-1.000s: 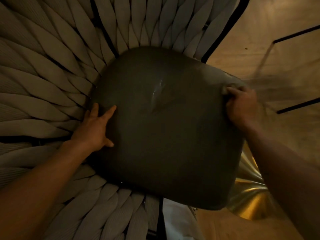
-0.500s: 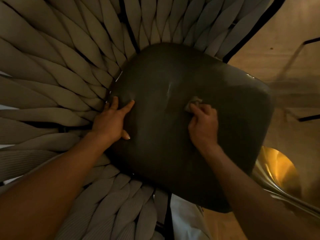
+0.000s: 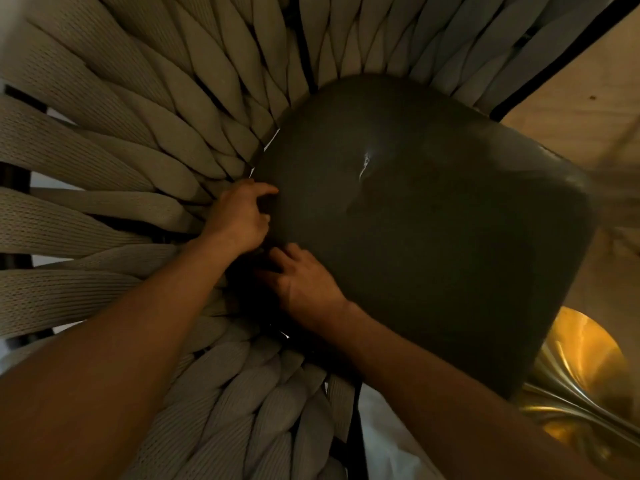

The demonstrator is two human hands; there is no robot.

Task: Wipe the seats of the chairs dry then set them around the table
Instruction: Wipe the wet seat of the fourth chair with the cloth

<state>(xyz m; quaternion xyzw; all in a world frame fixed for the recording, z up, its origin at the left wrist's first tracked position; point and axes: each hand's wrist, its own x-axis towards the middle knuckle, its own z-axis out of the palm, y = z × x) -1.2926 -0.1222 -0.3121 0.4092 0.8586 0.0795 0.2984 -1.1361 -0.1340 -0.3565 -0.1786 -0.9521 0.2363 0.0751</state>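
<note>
The seat point(image 3: 433, 244) sits in the woven chair point(image 3: 114, 161), dark, with one wet glint point(image 3: 365, 164) near its middle. Half a second ago the right hand point(image 3: 304, 282) was rubbing a small cloth at the seat's centre; it has since swept to the left edge and now lies there, fingers spread loosely. The cloth is not visible, so whether that hand holds it cannot be told. The left hand point(image 3: 239, 216), earlier flat on the seat, now curls its fingers at the seat's edge just beside the right. Judgement: wiping has reached the rim; the glint suggests the centre is not yet dry.
</note>
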